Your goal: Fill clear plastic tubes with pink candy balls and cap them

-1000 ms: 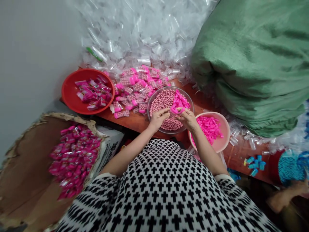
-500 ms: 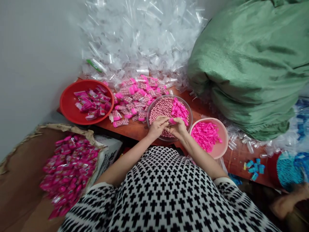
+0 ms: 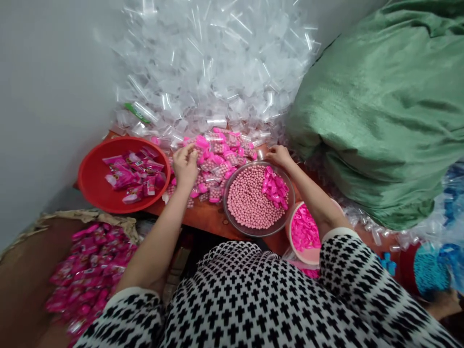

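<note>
In what seems a fetching step, next needing a light pinch, the loosely curled left hand (image 3: 186, 164) is at pink-capped, bead-filled clear plastic bottles (image 3: 232, 156), the narrow-fingered right hand (image 3: 279, 155) beside clear plastic tubes (image 3: 260, 154), whether either holds anything being impossible to tell.

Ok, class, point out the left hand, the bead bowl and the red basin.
Left hand (image 3: 186, 166), head view: back of hand.
Bead bowl (image 3: 256, 233), head view: near rim.
Red basin (image 3: 92, 175), head view: inner wall.
</note>
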The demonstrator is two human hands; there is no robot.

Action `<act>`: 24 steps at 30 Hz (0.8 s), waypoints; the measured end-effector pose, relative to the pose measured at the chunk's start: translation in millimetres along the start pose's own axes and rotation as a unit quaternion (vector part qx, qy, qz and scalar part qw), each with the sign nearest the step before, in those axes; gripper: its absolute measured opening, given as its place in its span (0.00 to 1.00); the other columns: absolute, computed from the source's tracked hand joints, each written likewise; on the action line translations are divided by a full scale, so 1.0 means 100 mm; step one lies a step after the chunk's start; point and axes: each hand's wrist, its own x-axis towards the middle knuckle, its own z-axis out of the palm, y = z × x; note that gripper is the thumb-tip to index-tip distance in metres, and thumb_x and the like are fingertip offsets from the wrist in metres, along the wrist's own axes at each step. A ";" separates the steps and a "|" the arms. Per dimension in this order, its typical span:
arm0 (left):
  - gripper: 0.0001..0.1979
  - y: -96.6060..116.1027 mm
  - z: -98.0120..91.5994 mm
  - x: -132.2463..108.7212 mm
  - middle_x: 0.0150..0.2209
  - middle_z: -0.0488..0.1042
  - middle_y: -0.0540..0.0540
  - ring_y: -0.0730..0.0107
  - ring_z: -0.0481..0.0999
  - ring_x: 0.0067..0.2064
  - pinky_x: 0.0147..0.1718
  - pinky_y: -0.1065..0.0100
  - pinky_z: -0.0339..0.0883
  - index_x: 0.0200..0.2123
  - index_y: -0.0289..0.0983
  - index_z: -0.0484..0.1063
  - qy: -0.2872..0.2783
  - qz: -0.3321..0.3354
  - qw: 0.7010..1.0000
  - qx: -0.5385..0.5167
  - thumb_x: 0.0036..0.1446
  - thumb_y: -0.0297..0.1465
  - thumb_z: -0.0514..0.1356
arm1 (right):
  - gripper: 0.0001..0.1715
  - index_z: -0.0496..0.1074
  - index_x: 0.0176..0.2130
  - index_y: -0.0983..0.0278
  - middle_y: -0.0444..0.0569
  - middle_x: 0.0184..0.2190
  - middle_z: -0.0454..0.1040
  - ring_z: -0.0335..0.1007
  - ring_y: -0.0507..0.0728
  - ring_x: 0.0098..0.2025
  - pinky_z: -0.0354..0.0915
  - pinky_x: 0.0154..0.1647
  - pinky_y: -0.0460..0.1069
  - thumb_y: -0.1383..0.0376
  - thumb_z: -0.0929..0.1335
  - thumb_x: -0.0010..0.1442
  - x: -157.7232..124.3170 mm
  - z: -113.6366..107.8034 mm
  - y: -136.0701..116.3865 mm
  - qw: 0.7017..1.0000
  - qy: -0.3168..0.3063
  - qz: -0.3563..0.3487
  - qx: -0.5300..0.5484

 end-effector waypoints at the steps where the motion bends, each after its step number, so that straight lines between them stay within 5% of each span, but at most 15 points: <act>1: 0.20 -0.03 -0.02 0.08 0.51 0.75 0.44 0.54 0.68 0.57 0.59 0.49 0.56 0.50 0.36 0.74 0.010 0.008 0.999 0.045 0.57 0.41 0.59 | 0.13 0.77 0.37 0.68 0.55 0.39 0.78 0.74 0.61 0.44 0.66 0.48 0.52 0.62 0.72 0.51 0.09 0.05 -0.02 0.999 -0.030 0.012 -0.040; 5: 0.24 0.12 0.03 0.09 0.63 0.64 0.42 0.50 0.55 0.66 0.66 0.50 0.46 0.57 0.33 0.69 0.065 0.072 0.981 0.169 0.61 0.39 0.56 | 0.25 0.76 0.38 0.67 0.61 0.43 0.77 0.74 0.65 0.45 0.67 0.45 0.54 0.53 0.76 0.43 0.30 0.25 -0.12 0.983 -0.094 0.066 -0.140; 7: 0.22 0.31 0.15 -0.02 0.63 0.63 0.38 0.52 0.54 0.67 0.66 0.47 0.47 0.57 0.33 0.68 0.046 0.125 0.974 0.181 0.63 0.37 0.54 | 0.28 0.75 0.39 0.66 0.61 0.44 0.76 0.73 0.65 0.46 0.67 0.45 0.54 0.52 0.77 0.41 0.35 0.33 -0.10 0.981 -0.102 0.074 -0.149; 12: 0.19 0.61 0.75 -0.22 0.58 0.70 0.41 0.61 0.65 0.61 0.63 0.54 0.58 0.57 0.38 0.67 -0.177 0.172 0.963 0.104 0.65 0.32 0.50 | 0.19 0.73 0.38 0.66 0.50 0.35 0.77 0.71 0.56 0.36 0.66 0.39 0.49 0.62 0.74 0.44 0.34 0.37 0.17 0.996 -0.071 0.054 0.010; 16: 0.23 0.66 1.35 -0.14 0.62 0.65 0.39 0.56 0.59 0.66 0.65 0.50 0.52 0.60 0.35 0.64 -0.309 0.211 0.920 0.115 0.63 0.24 0.47 | 0.18 0.73 0.36 0.66 0.43 0.30 0.74 0.66 0.52 0.32 0.64 0.38 0.47 0.60 0.72 0.45 0.09 0.25 0.29 0.985 -0.019 -0.024 0.171; 20: 0.23 0.73 1.81 -0.04 0.58 0.68 0.36 0.51 0.57 0.66 0.65 0.44 0.45 0.58 0.34 0.65 -0.427 0.271 0.851 0.145 0.61 0.21 0.48 | 0.19 0.73 0.29 0.66 0.41 0.25 0.72 0.65 0.51 0.29 0.63 0.35 0.47 0.55 0.73 0.43 -0.17 0.11 0.33 0.934 -0.073 -0.006 0.350; 24: 0.18 0.77 2.01 -0.03 0.46 0.72 0.32 0.48 0.68 0.55 0.56 0.46 0.58 0.54 0.29 0.66 -0.488 0.295 0.784 0.247 0.62 0.23 0.47 | 0.24 0.74 0.29 0.67 0.45 0.27 0.75 0.69 0.53 0.30 0.66 0.38 0.49 0.51 0.76 0.39 -0.16 0.06 0.50 0.881 -0.158 0.023 0.445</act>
